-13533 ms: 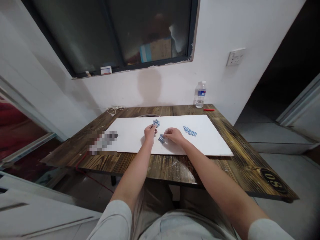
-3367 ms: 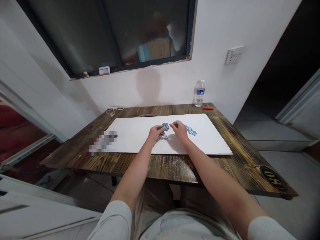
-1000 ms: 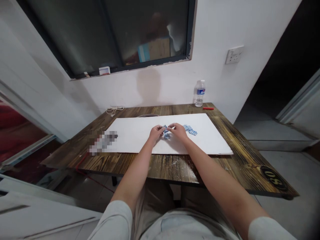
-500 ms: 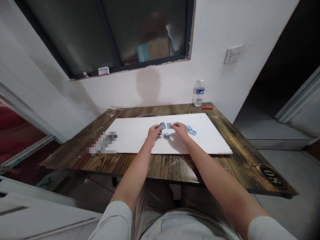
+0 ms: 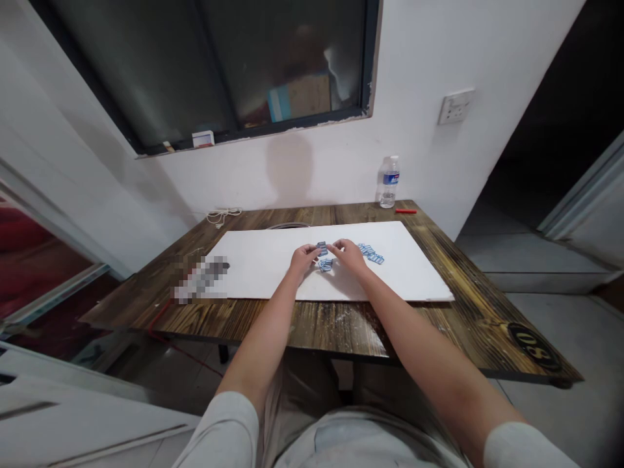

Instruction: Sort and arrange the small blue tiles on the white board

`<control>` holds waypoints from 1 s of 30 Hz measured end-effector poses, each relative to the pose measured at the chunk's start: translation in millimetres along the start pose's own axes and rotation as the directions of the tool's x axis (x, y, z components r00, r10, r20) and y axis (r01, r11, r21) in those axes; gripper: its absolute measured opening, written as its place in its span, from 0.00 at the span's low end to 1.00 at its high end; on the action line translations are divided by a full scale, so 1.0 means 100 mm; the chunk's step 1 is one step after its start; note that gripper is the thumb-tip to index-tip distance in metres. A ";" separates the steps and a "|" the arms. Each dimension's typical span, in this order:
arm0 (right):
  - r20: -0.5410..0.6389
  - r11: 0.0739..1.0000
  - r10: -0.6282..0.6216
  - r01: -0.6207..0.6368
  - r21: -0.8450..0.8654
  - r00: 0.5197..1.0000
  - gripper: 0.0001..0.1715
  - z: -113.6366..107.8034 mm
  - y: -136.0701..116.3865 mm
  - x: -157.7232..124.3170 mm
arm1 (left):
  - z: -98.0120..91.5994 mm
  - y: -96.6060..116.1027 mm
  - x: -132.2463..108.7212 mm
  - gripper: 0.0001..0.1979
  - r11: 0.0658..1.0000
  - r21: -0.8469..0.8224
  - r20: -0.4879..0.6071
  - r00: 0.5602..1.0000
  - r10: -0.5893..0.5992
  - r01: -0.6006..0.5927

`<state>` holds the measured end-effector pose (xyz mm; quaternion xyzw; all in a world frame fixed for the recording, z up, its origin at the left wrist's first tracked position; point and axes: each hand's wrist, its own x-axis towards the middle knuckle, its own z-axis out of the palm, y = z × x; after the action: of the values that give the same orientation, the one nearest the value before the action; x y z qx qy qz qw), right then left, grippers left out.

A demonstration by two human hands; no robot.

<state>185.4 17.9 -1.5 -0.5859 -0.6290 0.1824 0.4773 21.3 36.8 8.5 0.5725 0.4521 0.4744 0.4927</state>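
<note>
Over the middle of a white board on the wooden table, my left hand and my right hand meet fingertip to fingertip. Both pinch a small stack of blue-and-white pieces held between them. A second little cluster of blue pieces lies on the board just below the hands. A loose row of more blue pieces rests on the board right of my right hand.
A plastic water bottle and a red pen stand at the table's far right by the wall. A white cable lies at the far left. A blurred object sits at the board's left edge. A window fills the wall above.
Half a second ago my hands were slightly apart, each holding its own blue pieces; now they have come together on one stack. The cluster below them stayed on the board.
</note>
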 end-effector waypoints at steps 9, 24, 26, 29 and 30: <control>0.037 0.967 0.070 -0.077 0.243 0.997 0.15 0.06 0.01 0.00 | 0.01 0.02 -0.03 0.20 1.000 0.011 0.109 0.994 -0.008 0.007; 0.013 0.979 0.029 -0.031 0.202 0.999 0.11 0.01 -0.05 -0.03 | 0.02 0.00 -0.01 0.20 0.999 -0.033 0.077 0.996 -0.038 0.041; -0.001 0.983 0.009 -0.008 0.185 1.000 0.11 0.00 -0.05 -0.04 | 0.02 -0.01 0.00 0.20 0.998 -0.047 0.070 0.997 -0.038 0.041; 0.013 0.983 -0.007 0.005 0.184 1.000 0.10 0.00 -0.05 -0.03 | 0.01 -0.02 0.01 0.21 0.997 -0.066 0.071 0.997 -0.036 0.041; 0.018 0.982 -0.008 0.004 0.190 1.000 0.10 0.00 -0.05 -0.03 | 0.01 -0.02 0.01 0.22 0.997 -0.068 0.074 0.997 -0.035 0.040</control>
<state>182.0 14.1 1.4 -0.5342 -0.6149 0.2455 0.5256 22.1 37.7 6.6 0.5632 0.4278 0.4593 0.5374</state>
